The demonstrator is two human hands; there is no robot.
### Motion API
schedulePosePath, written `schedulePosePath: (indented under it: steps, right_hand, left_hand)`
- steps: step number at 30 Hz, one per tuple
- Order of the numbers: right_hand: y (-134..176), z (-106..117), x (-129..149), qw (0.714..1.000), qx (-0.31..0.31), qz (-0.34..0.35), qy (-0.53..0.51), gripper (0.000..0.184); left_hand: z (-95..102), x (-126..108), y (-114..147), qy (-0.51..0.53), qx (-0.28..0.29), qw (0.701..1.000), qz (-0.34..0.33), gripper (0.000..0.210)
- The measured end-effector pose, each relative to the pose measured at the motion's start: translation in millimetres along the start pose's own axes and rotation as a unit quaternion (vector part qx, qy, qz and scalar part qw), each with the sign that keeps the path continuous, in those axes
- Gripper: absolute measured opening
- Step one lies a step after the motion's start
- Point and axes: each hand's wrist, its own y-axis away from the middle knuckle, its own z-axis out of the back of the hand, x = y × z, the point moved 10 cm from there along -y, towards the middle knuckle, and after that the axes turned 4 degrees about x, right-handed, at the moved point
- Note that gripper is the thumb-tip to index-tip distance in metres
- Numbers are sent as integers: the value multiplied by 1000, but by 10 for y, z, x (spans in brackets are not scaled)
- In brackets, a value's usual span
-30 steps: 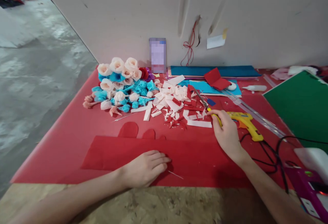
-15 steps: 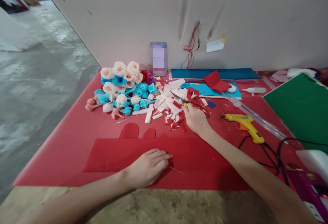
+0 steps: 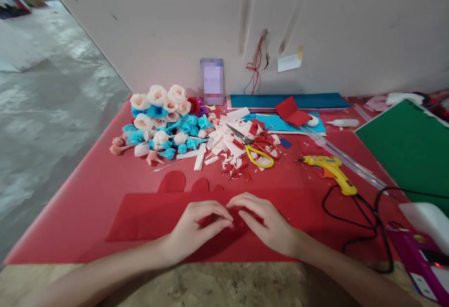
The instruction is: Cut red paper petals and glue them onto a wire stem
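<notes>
My left hand (image 3: 201,227) hovers over the front of a folded red paper strip (image 3: 147,211). Its thumb and fingertips come together in a pinch, but what lies between them is too small to make out. Opposite it, my right hand (image 3: 268,225) has thumb and fingers apart, the fingertips close to those of the left. Scissors (image 3: 257,150) with one yellow and one red handle loop lie on white and red paper scraps (image 3: 226,141) behind my hands. Rounded red paper pieces (image 3: 172,182) lie just beyond the strip's back edge.
Paper flowers (image 3: 163,120) in white, blue and pink are heaped at back left. A yellow glue gun (image 3: 331,169) with a black cord lies to the right, near a green board (image 3: 403,150) and a purple power strip (image 3: 421,260). A phone (image 3: 212,80) leans on the wall.
My right hand has left the scissors and come down beside my left hand. The left hand's fingers have lifted and curled from lying on the red paper; the thin wire beside them no longer shows.
</notes>
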Motion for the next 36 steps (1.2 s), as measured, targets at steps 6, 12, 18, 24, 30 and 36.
schedulePosePath:
  steps: [6,12,18,24,30,36]
  right_hand:
    - [98,-67,-187,992,-1,-74,-98,17]
    - [228,-181,-345,987,0,-103,-123,22]
    - [287,-159,-543,984,-45,-115,-131,24]
    - [302,-137,-773,973,-76,-147,-162,23]
    - [318,-151,-820,968,-79,-156,-181,22]
    - [285,-144,-773,973,-71,-143,-166,20]
  left_hand:
    - [-105,69,-184,8,2,1000,-15,8]
    - [-250,240,-150,-1,19,1000,15,9]
    - [-131,299,-116,-222,53,974,-20,23]
    - [36,413,-129,-512,30,852,-102,30]
    - [57,533,-157,-517,26,853,-75,26]
    - [62,479,-102,-523,6,844,-117,17]
